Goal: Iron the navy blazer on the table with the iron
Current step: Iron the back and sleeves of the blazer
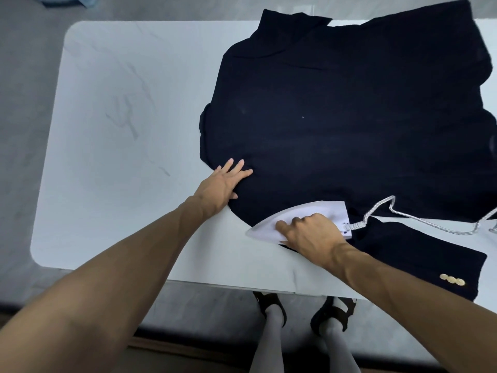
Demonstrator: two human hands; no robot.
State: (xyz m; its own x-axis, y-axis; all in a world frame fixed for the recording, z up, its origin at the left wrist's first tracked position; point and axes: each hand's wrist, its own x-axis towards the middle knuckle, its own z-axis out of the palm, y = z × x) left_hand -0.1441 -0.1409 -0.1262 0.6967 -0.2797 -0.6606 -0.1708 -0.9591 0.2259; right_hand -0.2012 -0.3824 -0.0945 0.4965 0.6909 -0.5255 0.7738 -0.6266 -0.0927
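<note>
The navy blazer point(336, 117) lies spread flat, back side up, over the right half of the white table point(129, 117). One sleeve with gold buttons point(451, 279) reaches toward the near right edge. The white iron point(269, 224) sits soleplate down on the blazer's near hem, its tip pointing left and partly over bare table. My right hand point(309, 232) grips the iron's handle from above. My left hand point(226, 184) presses flat with straight fingers on the blazer's near left edge, left of the iron.
The iron's silver braided cord point(408, 214) runs from the iron's rear across the blazer to the right edge. A blue cloth point(70, 0) lies on the floor past the table's far left corner. My feet point(304, 313) stand under the near edge.
</note>
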